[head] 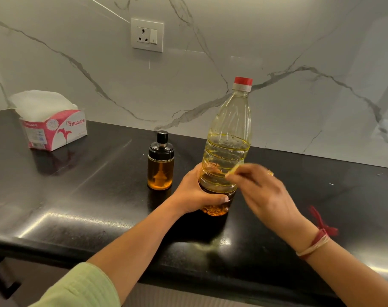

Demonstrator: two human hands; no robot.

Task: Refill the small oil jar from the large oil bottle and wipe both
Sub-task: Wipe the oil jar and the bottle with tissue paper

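Green sleeve [82,286] showing at bottom left, red thread [317,240] sitting on the right wrist. Left hand [197,191] is gripping the bottle [228,129] low down, fingers wrapping round its base. Bottle is standing upright on the black counter [89,185], red cap [243,81] on, oil filling roughly the lower half. Right hand [261,191] is hovering in front of the bottle, blurred, fingertips at a small pale bit; cannot tell if pinching. Jar [160,165] is standing just left of the bottle, apart from it, black lid on, amber oil inside. Tissue box [53,129] is sitting far left. Socket [147,35] on the marble wall behind.
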